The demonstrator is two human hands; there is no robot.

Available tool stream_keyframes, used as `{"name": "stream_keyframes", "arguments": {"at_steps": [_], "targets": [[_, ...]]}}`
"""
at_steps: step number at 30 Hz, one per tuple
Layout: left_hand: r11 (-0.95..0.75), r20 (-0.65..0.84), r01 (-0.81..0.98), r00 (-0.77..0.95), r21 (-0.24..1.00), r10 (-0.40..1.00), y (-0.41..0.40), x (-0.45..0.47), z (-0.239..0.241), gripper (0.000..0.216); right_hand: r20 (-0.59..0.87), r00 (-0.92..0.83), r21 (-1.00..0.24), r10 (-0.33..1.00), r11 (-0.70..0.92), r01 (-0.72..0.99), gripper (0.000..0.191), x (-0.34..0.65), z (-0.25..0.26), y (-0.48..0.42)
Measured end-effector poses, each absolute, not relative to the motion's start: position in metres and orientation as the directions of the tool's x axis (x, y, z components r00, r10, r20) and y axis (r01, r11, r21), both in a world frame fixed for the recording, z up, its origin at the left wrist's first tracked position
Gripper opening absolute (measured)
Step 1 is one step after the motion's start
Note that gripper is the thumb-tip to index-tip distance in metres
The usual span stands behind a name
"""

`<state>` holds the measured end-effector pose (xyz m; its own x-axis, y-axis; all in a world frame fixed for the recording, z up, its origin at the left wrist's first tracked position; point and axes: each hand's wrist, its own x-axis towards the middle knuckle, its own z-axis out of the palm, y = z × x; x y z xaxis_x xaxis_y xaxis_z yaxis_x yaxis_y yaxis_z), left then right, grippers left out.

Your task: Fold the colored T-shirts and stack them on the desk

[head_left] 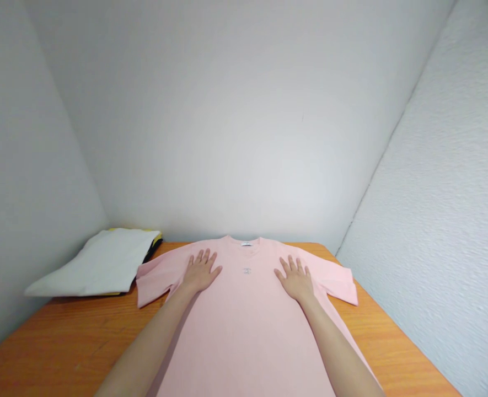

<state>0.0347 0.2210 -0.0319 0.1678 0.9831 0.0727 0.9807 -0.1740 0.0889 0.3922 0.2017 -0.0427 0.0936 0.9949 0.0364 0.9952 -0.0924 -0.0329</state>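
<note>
A pink short-sleeved T-shirt (247, 325) lies spread out, front side up, its collar toward the far wall and both sleeves stretched to the sides. A small printed mark shows on its chest, and a label is visible inside the neck. My left hand (201, 273) rests flat on the shirt's upper left chest, fingers spread. On the upper right chest, my right hand (295, 280) lies palm down, its fingers apart too. Neither hand grips the cloth. The shirt's lower hem is out of view.
The shirt is on an orange-brown wooden table (90, 331). At its far left lies a stack of folded cloth with a white piece (103, 263) on top and yellow and black edges beneath. Pale walls (244, 121) close in the back and both sides.
</note>
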Motion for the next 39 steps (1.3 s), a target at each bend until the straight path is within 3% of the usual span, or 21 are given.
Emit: {"name": "stream_keyframes", "arguments": {"at_steps": [14, 20, 26, 34, 39], "targets": [[-0.174, 0.032, 0.982, 0.172, 0.079, 0.985, 0.201, 0.052, -0.011, 0.072, 0.03, 0.049, -0.066, 0.998, -0.047, 0.997, 0.067, 0.407, -0.031, 0.179], [-0.306, 0.12, 0.95, 0.297, 0.059, 0.947, 0.149, 0.083, 0.007, 0.071, 0.146, -0.121, -0.119, 0.982, 0.139, 0.983, 0.074, 0.383, -0.006, 0.126], [-0.448, 0.099, 0.885, 0.438, 0.127, 0.893, 0.044, 0.103, -0.005, 0.073, 0.084, -0.353, -0.231, 0.932, 0.363, 0.903, 0.084, 0.363, -0.001, 0.029], [-0.199, 0.033, 0.979, 0.198, 0.043, 0.98, -0.002, 0.052, -0.009, 0.082, 0.052, -0.204, -0.211, 0.978, 0.211, 0.954, 0.087, 0.424, -0.002, -0.041], [-0.157, 0.024, 0.987, 0.157, -0.021, 0.987, -0.007, 0.041, -0.017, 0.078, 0.046, -0.164, -0.178, 0.985, 0.169, 0.969, 0.084, 0.442, -0.008, -0.052]]}}
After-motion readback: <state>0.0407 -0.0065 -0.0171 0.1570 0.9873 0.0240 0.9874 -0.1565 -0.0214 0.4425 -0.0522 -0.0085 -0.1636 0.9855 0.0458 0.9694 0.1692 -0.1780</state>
